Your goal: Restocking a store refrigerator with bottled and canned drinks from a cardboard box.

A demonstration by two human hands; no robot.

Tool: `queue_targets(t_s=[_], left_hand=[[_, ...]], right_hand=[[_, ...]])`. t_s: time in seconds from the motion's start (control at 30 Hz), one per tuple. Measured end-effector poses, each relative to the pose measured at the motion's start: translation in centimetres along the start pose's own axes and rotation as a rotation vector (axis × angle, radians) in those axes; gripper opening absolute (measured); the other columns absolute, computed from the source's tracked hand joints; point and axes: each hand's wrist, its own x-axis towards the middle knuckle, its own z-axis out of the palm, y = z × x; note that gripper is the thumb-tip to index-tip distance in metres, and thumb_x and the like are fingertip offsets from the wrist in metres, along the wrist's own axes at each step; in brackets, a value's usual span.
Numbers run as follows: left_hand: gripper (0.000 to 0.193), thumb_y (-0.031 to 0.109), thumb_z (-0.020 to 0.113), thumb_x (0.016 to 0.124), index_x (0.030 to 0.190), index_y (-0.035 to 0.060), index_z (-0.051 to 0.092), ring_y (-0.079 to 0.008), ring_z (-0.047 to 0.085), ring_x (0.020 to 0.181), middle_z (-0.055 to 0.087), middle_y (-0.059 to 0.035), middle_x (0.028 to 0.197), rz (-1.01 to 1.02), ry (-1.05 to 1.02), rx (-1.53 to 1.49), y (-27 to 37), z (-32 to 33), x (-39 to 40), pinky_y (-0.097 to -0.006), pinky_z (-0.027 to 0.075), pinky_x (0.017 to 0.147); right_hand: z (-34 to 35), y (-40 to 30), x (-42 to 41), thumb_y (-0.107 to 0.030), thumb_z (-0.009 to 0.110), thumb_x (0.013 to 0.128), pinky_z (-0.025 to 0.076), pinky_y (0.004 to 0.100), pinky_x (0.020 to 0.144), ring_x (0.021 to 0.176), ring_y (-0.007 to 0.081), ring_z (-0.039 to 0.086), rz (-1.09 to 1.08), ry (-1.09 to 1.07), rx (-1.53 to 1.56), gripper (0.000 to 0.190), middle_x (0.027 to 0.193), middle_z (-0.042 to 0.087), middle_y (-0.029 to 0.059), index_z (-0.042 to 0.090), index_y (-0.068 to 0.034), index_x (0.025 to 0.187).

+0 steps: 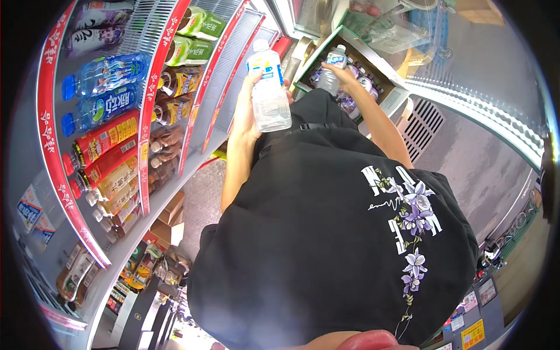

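Note:
My left hand (250, 103) is wrapped around a clear plastic drink bottle (272, 107) with a blue, white and yellow label and a white cap. It is held cap away from me, beside the shelves. My right hand (343, 75) grips the upper part of a second clear bottle (329, 82) with a similar label, over an open cardboard box (385, 65). Inside that box lie several bottles with purple labels (366, 85). My right forearm crosses the box's near side, and part of its contents is hidden behind my hand and trousers.
To the left stands a drinks cooler whose wire shelves (238, 37) have red front strips (148, 105). Blue-capped bottles (109, 78), red-labelled bottles (107, 135) and green-labelled bottles (192, 50) lie on them. A glass door with a lit edge (477, 113) runs along the right.

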Motion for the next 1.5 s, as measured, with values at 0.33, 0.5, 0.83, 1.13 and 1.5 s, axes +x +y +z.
queue_targets(t_s=[0.33, 0.5, 0.83, 1.13, 1.5], left_hand=[[0.055, 0.041, 0.066, 0.097, 0.131, -0.0011, 0.055, -0.0287, 0.073, 0.082, 0.070, -0.0193, 0.107, 0.067, 0.018, 0.155, -1.2, -0.6, -0.2, -0.0410, 0.062, 0.073], [0.060, 0.038, 0.062, 0.101, 0.146, 0.0026, 0.045, -0.0242, 0.069, 0.109, 0.066, -0.0145, 0.123, 0.284, 0.076, 0.360, -0.8, 1.2, 2.0, -0.0412, 0.059, 0.089], [0.048, 0.027, 0.050, 0.106, 0.145, -0.0012, 0.051, -0.0249, 0.059, 0.131, 0.061, -0.0187, 0.140, 0.228, -0.459, 0.844, 1.0, 5.9, 1.7, -0.0405, 0.042, 0.113], [0.040, 0.023, 0.055, 0.105, 0.136, -0.0021, 0.058, -0.0217, 0.067, 0.116, 0.070, -0.0173, 0.127, 0.293, -0.191, 0.761, 2.8, 1.8, 0.0, -0.0328, 0.048, 0.104], [0.034, 0.018, 0.055, 0.104, 0.133, 0.0002, 0.061, -0.0156, 0.067, 0.113, 0.072, -0.0129, 0.123, 0.432, 0.084, 0.583, 2.6, -2.8, -4.3, -0.0269, 0.048, 0.098]], right_hand=[[0.2, -0.2, -5.6, -0.015, 0.072, 0.094, 0.060, 0.0329, 0.083, 0.101, 0.0181, 0.071, 0.029, -0.125, -0.198, 0.027, 0.112, 0.073, 0.0092, 0.069, -0.006, 0.120], [0.5, -5.9, -13.4, -0.024, 0.068, 0.099, 0.057, 0.0327, 0.091, 0.108, 0.0166, 0.069, -0.182, -0.227, -0.141, 0.031, 0.120, 0.073, 0.0121, 0.068, -0.006, 0.125], [0.1, -10.6, -15.9, -0.034, 0.075, 0.092, 0.061, 0.0375, 0.086, 0.095, 0.0221, 0.074, -0.031, -0.504, 0.213, 0.055, 0.114, 0.072, 0.0121, 0.060, -0.002, 0.134], [-6.3, 5.5, 1.2, -0.033, 0.094, 0.073, 0.060, 0.0369, 0.075, 0.108, 0.0274, 0.070, -0.084, 0.501, -0.046, 0.087, 0.122, 0.063, 0.0195, 0.049, 0.007, 0.136], [-2.2, -3.4, -7.4, -0.026, 0.085, 0.082, 0.050, 0.0264, 0.058, 0.062, 0.0097, 0.062, -0.188, 0.049, -0.741, 0.025, 0.072, 0.069, 0.0025, 0.071, -0.005, 0.087]])
